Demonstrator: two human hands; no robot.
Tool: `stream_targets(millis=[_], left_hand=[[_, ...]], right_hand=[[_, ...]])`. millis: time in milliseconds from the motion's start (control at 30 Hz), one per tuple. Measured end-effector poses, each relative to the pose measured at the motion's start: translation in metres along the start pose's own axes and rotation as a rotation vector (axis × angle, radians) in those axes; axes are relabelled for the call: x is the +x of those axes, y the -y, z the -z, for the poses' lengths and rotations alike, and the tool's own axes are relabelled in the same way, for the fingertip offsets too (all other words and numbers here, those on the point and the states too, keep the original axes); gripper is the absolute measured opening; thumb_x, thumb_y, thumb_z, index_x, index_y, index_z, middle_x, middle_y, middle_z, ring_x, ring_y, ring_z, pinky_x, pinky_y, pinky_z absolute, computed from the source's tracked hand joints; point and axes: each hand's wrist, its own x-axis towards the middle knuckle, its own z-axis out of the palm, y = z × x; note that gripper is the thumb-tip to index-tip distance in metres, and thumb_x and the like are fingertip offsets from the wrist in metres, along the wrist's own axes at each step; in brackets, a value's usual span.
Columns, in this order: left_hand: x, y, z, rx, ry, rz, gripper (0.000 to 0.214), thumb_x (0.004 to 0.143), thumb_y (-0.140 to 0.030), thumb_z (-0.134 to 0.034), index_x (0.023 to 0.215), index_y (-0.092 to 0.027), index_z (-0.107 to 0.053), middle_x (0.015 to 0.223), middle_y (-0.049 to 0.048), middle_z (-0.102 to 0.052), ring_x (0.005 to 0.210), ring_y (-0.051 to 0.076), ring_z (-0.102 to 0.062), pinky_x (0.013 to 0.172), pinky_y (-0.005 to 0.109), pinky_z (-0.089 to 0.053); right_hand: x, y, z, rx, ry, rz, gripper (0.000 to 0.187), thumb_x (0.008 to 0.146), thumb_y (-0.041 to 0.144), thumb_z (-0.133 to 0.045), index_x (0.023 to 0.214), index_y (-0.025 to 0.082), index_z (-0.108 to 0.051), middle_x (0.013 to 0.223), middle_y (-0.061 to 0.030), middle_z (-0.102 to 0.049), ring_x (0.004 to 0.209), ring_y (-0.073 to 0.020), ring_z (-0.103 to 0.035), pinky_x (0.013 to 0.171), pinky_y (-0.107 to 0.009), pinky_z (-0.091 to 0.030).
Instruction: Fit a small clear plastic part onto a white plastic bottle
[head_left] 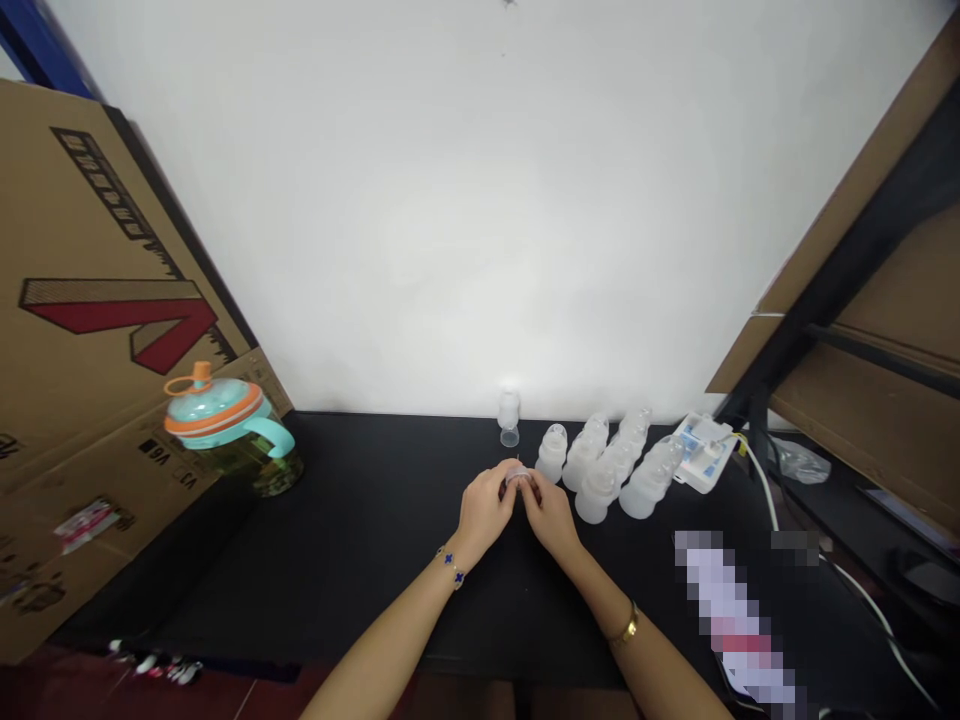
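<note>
My left hand [486,512] and my right hand [550,512] meet over the black table [360,540], both pinching one small clear plastic piece [518,477] between the fingertips. Just right of my hands stands a cluster of several translucent plastic bottles [611,462]. A single small translucent bottle [508,417] stands apart by the white wall, a little beyond my fingers. My left wrist wears a beaded bracelet, my right wrist a gold one.
A jug with a teal lid and orange ring [229,428] stands at the left, against a large cardboard box [90,330]. A white power strip [703,453] with a cable lies right of the bottles. A dark shelf frame [840,290] rises at the right.
</note>
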Motion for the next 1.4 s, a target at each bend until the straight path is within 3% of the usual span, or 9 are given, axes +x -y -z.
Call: stream_targets(millis=[233, 433, 733, 833, 1000, 1133, 1233, 1400], left_hand=[[0.002, 0.0, 0.003, -0.22, -0.017, 0.071, 0.027, 0.098, -0.032, -0.053, 0.12, -0.028, -0.067, 0.102, 0.0003, -0.076, 0.081, 0.016, -0.068, 0.074, 0.025, -0.05], [0.001, 0.002, -0.001, -0.152, -0.035, 0.073, 0.033, 0.098, -0.035, -0.052, 0.127, -0.026, -0.063, 0.096, 0.0031, -0.073, 0.082, 0.018, -0.067, 0.071, 0.027, -0.051], [0.001, -0.004, 0.005, -0.209, -0.03, 0.058, 0.027, 0.097, -0.039, -0.053, 0.116, -0.026, -0.068, 0.096, 0.0015, -0.073, 0.077, 0.016, -0.064, 0.071, 0.026, -0.051], [0.002, -0.004, 0.004, -0.414, -0.015, 0.14, 0.038, 0.096, -0.052, -0.054, 0.118, -0.024, -0.069, 0.095, 0.0037, -0.073, 0.078, 0.016, -0.066, 0.066, 0.025, -0.053], [0.01, 0.0, 0.005, -0.847, -0.026, 0.427, 0.065, 0.088, -0.071, -0.056, 0.12, -0.016, -0.068, 0.092, 0.0074, -0.07, 0.071, 0.015, -0.065, 0.052, 0.022, -0.052], [0.013, 0.002, 0.008, -1.022, 0.096, 0.538, 0.06, 0.078, -0.067, -0.072, 0.102, -0.012, -0.072, 0.087, 0.0075, -0.069, 0.067, 0.012, -0.063, 0.054, 0.019, -0.053], [0.013, 0.004, 0.008, -1.082, 0.182, 0.564, 0.055, 0.077, -0.064, -0.074, 0.094, -0.013, -0.072, 0.078, 0.0056, -0.068, 0.065, 0.012, -0.063, 0.054, 0.019, -0.052], [0.014, 0.009, 0.006, -1.145, 0.196, 0.621, 0.047, 0.074, -0.056, -0.079, 0.095, -0.014, -0.071, 0.078, 0.004, -0.069, 0.063, 0.011, -0.063, 0.056, 0.019, -0.05]], right_hand=[[0.001, 0.003, 0.001, 0.182, 0.039, -0.062, 0.033, 0.101, 0.044, -0.046, 0.108, 0.022, -0.069, 0.087, -0.0039, -0.074, 0.063, -0.0178, -0.063, 0.056, -0.026, -0.048], [0.0, 0.004, 0.001, 0.18, 0.048, -0.095, 0.034, 0.101, 0.045, -0.046, 0.108, 0.021, -0.07, 0.085, -0.0041, -0.074, 0.061, -0.0179, -0.063, 0.055, -0.026, -0.047], [0.0, 0.006, 0.0, 0.199, 0.044, -0.096, 0.039, 0.102, 0.049, -0.043, 0.116, 0.022, -0.067, 0.085, -0.0042, -0.073, 0.06, -0.0187, -0.063, 0.055, -0.027, -0.046], [0.0, 0.005, -0.001, 0.218, 0.039, -0.086, 0.038, 0.102, 0.049, -0.042, 0.111, 0.021, -0.066, 0.087, -0.0048, -0.072, 0.06, -0.0182, -0.063, 0.055, -0.027, -0.047], [-0.001, 0.006, -0.002, 0.265, 0.044, -0.088, 0.038, 0.101, 0.05, -0.042, 0.11, 0.021, -0.064, 0.084, -0.0033, -0.07, 0.055, -0.016, -0.061, 0.054, -0.027, -0.047], [0.0, 0.005, -0.004, 0.356, 0.087, -0.127, 0.043, 0.1, 0.057, -0.041, 0.111, 0.021, -0.062, 0.083, -0.0023, -0.068, 0.051, -0.0142, -0.058, 0.046, -0.025, -0.044], [0.001, 0.004, -0.004, 0.396, 0.114, -0.148, 0.046, 0.098, 0.062, -0.042, 0.108, 0.021, -0.061, 0.082, -0.0023, -0.067, 0.05, -0.0134, -0.056, 0.043, -0.024, -0.041], [0.001, 0.005, -0.004, 0.382, 0.127, -0.162, 0.048, 0.097, 0.064, -0.041, 0.106, 0.022, -0.061, 0.08, -0.0011, -0.066, 0.05, -0.013, -0.055, 0.043, -0.024, -0.04]])
